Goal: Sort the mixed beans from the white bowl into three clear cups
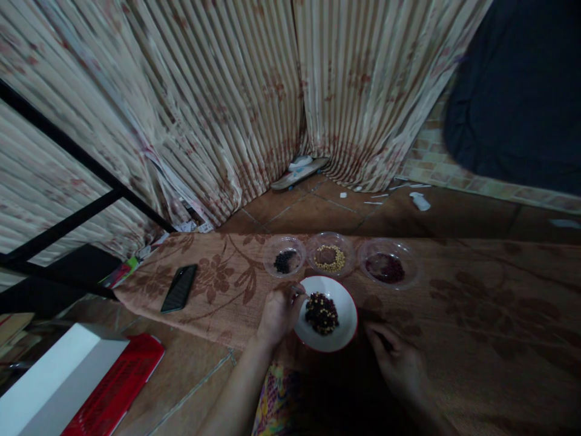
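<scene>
A white bowl (347,312) with a red rim stands on the cloth-covered bench, holding a mix of dark, red and yellow beans (322,313). My left hand (279,309) is at the bowl's left rim, fingers pinched together. What lies between its fingertips is too small to make out. To the right of the bowl, my right hand (397,357) rests low over the cloth, fingers loosely bent with a gap between them and nothing visible in them. Behind the bowl are three clear plastic dishes: one with black beans (284,261), one with yellow beans (336,262), one with dark red beans (393,271).
A phone (179,288) lies on the patterned cloth (218,303) at the left. Beyond the bench, a slipper (299,174) and white scraps (420,201) are on the tiled floor. A white box (63,375) and a red crate (120,387) stand at lower left.
</scene>
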Available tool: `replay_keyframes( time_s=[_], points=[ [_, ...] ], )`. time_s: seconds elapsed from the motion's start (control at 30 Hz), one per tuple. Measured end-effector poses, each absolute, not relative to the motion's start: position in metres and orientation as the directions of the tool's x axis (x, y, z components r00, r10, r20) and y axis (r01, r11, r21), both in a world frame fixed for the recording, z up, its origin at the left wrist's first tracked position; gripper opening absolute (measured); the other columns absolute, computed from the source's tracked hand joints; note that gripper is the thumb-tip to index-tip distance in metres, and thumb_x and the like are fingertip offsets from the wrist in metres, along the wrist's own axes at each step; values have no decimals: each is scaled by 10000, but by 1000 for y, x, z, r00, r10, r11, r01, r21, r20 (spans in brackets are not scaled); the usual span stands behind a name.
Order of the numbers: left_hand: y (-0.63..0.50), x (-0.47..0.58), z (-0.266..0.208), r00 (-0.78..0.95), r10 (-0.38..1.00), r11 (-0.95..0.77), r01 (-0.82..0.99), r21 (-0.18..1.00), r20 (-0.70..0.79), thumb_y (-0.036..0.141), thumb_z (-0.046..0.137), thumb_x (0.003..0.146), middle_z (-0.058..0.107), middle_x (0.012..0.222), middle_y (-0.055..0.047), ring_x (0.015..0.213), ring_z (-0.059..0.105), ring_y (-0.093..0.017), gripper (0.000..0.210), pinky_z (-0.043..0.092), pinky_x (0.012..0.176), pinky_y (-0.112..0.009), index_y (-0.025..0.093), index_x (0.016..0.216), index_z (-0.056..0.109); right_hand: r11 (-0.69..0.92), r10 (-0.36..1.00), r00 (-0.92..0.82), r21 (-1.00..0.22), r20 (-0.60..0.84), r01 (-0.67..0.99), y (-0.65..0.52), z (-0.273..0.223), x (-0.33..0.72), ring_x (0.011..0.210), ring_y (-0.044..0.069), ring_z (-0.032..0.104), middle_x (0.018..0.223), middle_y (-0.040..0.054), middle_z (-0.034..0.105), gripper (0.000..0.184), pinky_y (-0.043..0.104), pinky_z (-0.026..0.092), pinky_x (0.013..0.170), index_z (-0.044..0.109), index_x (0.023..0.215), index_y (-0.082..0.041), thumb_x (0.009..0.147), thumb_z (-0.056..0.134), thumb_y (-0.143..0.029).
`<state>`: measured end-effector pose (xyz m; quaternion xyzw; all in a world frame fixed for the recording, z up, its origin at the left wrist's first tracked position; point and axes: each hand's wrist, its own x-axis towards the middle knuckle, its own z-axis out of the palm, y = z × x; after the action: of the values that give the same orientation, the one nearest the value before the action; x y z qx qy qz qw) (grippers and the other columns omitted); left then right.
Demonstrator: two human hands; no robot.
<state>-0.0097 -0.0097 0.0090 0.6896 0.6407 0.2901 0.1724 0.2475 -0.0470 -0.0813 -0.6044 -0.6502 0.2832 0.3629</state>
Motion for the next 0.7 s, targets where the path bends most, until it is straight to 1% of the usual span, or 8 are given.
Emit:
replay_keyframes(
  time_s=[0.1, 0.2, 0.37, 0.47, 0.53, 0.57, 0.6, 0.7],
  points=[
    [-10, -10, 10, 3, 979, -132, 770, 624, 204, 193, 636, 856, 741, 851, -12, 755, 678, -141, 67, 502, 745, -240, 203, 832, 698, 102, 992, -5, -807, 122, 582, -47, -82, 248, 921, 215, 711, 1001, 40, 747, 348, 290, 552, 755, 725, 956, -259, 911, 477, -499],
    [-12, -9, 15, -18, 977, -133, 726, 675, 213, 198, 629, 857, 738, 841, -13, 741, 672, -132, 91, 493, 721, -224, 191, 804, 703, 99, 993, -1, -813, 120, 574, -48, -82, 247, 920, 209, 709, 1007, 41, 744, 359, 286, 553, 767, 721, 979, -252, 916, 471, -501],
    [-4, -5, 36, -98, 972, -91, 677, 730, 213, 239, 628, 852, 727, 779, -16, 616, 619, -107, 119, 442, 575, -191, 174, 812, 720, 87, 994, 3, -825, 107, 558, -48, -83, 245, 934, 213, 710, 1002, 42, 743, 354, 290, 553, 763, 722, 965, -256, 918, 471, -501],
    [17, -2, 46, -122, 959, -109, 675, 730, 256, 256, 636, 843, 705, 720, -14, 610, 612, -110, 137, 430, 567, -188, 163, 786, 719, 97, 993, -1, -833, 116, 545, -46, -83, 245, 924, 220, 714, 989, 45, 748, 344, 307, 555, 788, 730, 942, -256, 909, 484, -494],
    [37, 0, 48, -108, 952, -140, 676, 723, 285, 259, 634, 839, 698, 715, -23, 651, 629, -120, 175, 447, 609, -193, 153, 720, 707, 96, 993, 5, -836, 117, 540, -46, -83, 245, 915, 222, 715, 988, 47, 749, 341, 315, 556, 793, 733, 938, -257, 905, 488, -491],
    [47, 2, 48, -108, 949, -144, 684, 715, 295, 266, 630, 841, 678, 671, -24, 658, 630, -126, 218, 448, 617, -195, 148, 669, 691, 95, 993, 9, -838, 119, 538, -46, -83, 245, 916, 222, 715, 993, 48, 749, 340, 316, 557, 794, 734, 938, -256, 904, 489, -490],
    [56, 3, 47, -123, 949, -122, 706, 698, 290, 275, 635, 836, 646, 600, -18, 631, 619, -129, 259, 442, 605, -198, 148, 612, 670, 96, 993, 13, -839, 121, 535, -46, -83, 245, 916, 223, 715, 994, 49, 749, 339, 316, 558, 794, 735, 938, -255, 903, 490, -487],
    [73, 6, 41, -143, 938, -110, 742, 662, 316, 249, 643, 817, 625, 566, -13, 625, 614, -134, 266, 446, 624, -211, 157, 568, 649, 103, 991, 18, -841, 132, 531, -46, -83, 244, 905, 219, 715, 984, 53, 748, 336, 312, 558, 790, 737, 939, -251, 907, 487, -474]
  ],
)
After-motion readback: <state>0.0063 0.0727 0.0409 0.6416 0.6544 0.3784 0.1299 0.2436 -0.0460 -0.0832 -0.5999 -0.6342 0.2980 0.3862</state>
